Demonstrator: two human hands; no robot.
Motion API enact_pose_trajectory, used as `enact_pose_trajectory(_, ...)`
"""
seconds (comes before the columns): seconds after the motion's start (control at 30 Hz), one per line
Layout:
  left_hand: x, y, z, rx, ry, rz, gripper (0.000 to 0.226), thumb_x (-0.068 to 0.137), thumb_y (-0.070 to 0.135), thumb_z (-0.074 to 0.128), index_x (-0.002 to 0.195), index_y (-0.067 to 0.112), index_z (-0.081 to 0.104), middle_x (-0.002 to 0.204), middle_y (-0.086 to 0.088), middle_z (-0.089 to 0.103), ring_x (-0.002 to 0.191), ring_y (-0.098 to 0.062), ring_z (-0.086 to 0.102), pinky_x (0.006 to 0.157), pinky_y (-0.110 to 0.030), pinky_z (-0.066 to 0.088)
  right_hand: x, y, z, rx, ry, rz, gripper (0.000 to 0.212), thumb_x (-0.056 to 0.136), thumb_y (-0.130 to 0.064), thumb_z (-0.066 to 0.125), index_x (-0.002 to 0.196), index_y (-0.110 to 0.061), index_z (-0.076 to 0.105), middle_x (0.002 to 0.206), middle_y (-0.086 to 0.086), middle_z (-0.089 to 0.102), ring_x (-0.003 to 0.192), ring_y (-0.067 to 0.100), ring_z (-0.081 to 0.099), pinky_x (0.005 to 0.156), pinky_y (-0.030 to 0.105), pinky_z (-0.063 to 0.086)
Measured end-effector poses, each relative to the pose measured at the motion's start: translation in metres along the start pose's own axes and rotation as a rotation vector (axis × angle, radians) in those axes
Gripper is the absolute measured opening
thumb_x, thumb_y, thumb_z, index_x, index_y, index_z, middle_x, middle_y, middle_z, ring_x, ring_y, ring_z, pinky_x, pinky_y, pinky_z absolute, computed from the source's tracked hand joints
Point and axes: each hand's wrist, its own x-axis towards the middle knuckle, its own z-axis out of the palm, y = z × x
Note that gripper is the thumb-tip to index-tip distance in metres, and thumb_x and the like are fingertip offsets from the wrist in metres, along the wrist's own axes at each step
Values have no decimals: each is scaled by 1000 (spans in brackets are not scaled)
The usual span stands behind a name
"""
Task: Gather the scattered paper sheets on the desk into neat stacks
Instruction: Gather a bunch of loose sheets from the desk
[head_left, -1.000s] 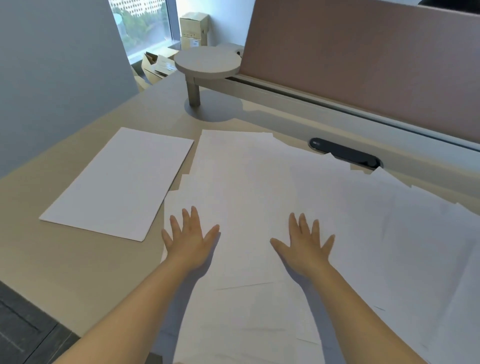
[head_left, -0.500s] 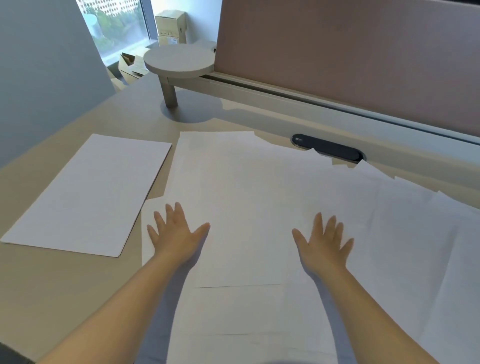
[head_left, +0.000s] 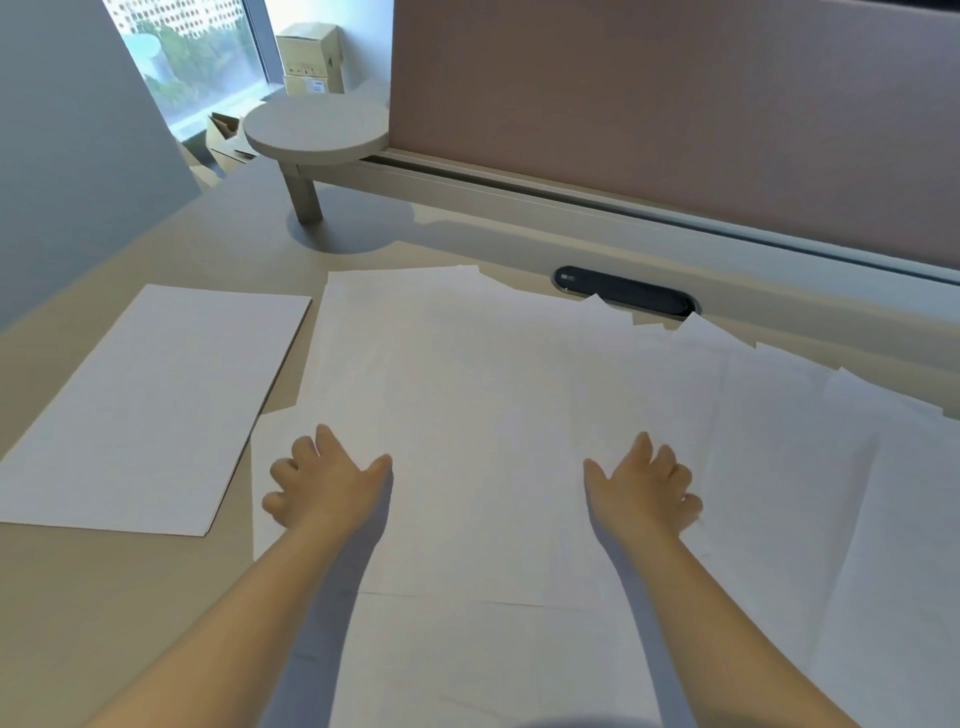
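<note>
**One stack made, most of the paper still loose**

Although a neat stack already lies squared up on the left part of the desk, the bulk of the job looks undone: a wide spread of scattered sheets covers the middle and right of the surface, overlapping at odd angles, with corners fanning out along the far edge and more paper running off the right and near sides of the view. The stack sits just beside the left edge of that spread, not quite touching it as far as can be seen.

Both hands rest on the loose paper, well apart. The left hand lies near the spread's left margin with its fingers bent and splayed, the tips pressing down on a sheet; the right hand mirrors it further right, fingers likewise bent. Neither visibly pinches or lifts a sheet, though the fingertips are blurred and a light grip on an edge cannot be ruled out. My reading is that they are placed to draw sheets together.

Beyond the paper, a dark oval cable port sits in the desk, partly overlapped by sheet corners, with a round raised shelf and a pink divider panel behind.
</note>
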Motion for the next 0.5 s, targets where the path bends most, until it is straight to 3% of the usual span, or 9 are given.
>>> enact_pose_trajectory(0.07, -8, 3, 1, -26, -21, -17, 64, 86, 51, 47, 132, 10, 29, 138, -9, 30, 119, -32, 31, 87, -39, 33, -7, -5, 0, -12, 2, -30, 69, 92, -48, 38, 145, -12, 12, 148, 11, 23, 135, 31, 23, 106, 47, 28)
enact_pose_trajectory(0.17, -19, 8, 4, -93, -65, -44, 64, 85, 47, 50, 133, 10, 29, 140, -10, 29, 120, -33, 30, 91, -40, 35, -21, -10, 0, 20, -20, -86, 67, 92, -44, 41, 144, -10, 15, 143, 12, 30, 131, 30, 29, 103, 44, 32)
enact_pose_trajectory(0.3, -34, 13, 1, -108, -99, -31, 64, 86, 46, 52, 133, 9, 29, 135, -12, 34, 121, -33, 32, 90, -39, 33, -32, -11, -2, 345, -158, -163, 66, 92, -28, 47, 145, -5, 14, 146, 11, 26, 131, 29, 34, 101, 36, 36)
enact_pose_trajectory(0.43, -34, 6, -11, -143, -136, -79, 53, 86, 41, 53, 126, 10, 36, 124, -8, 46, 121, -29, 35, 81, -35, 24, -25, -2, -8, 406, -236, -97, 56, 91, -21, 50, 138, -1, 29, 140, 13, 37, 124, 29, 44, 90, 31, 40)
enact_pose_trajectory(0.5, -29, 0, -16, -173, -183, -65, 37, 87, 39, 52, 109, 11, 43, 104, -5, 52, 111, -27, 42, 79, -34, 23, -22, 0, -9, 365, -234, -91, 37, 89, -20, 48, 121, -3, 46, 127, 13, 44, 110, 29, 50, 81, 30, 40)
